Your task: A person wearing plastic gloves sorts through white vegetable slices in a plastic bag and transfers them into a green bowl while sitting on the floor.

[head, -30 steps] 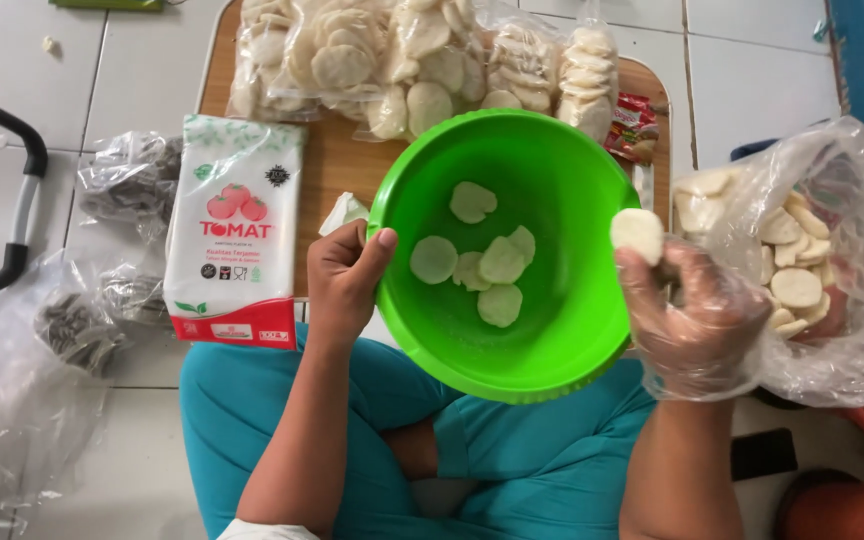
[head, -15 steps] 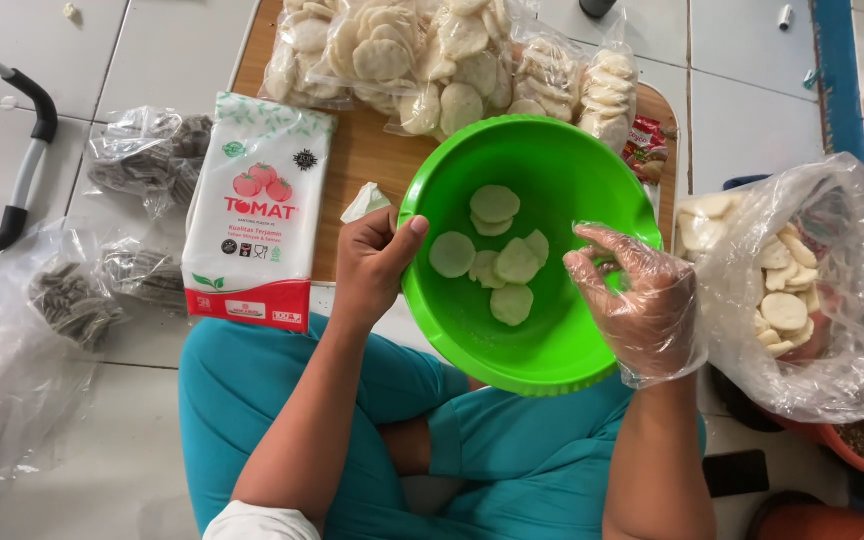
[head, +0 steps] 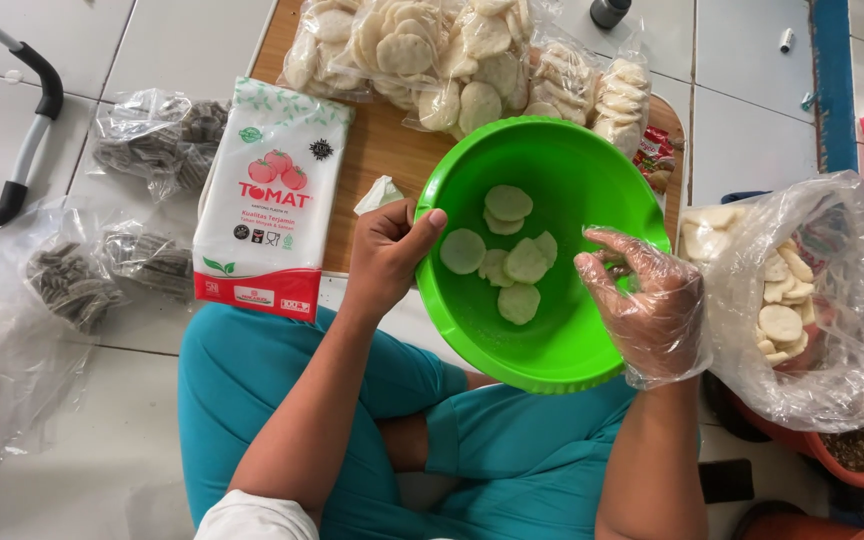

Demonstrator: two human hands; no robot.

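Observation:
A bright green plastic bowl [head: 562, 340] rests tilted over my lap, with several pale round crackers [head: 507, 255] lying in it. My left hand [head: 387, 250] grips the bowl's left rim, thumb inside the edge. My right hand [head: 642, 300], in a thin clear plastic glove, hovers over the bowl's right side with fingers loosely curled and nothing in them. A large clear bag of the same pale crackers [head: 802, 300] stands open just right of that hand.
A wooden board [head: 377, 140] behind the bowl carries packed bags of crackers [head: 432, 50] and a white pack with tomato pictures [head: 272, 200]. Clear bags of dark pieces [head: 152, 140] lie on the tiled floor at left, near a black-handled bar [head: 27, 150].
My right hand carried one cracker from the bag over the bowl and let it go; the hand is now empty. The view has shifted slightly downward. My left hand kept its hold.

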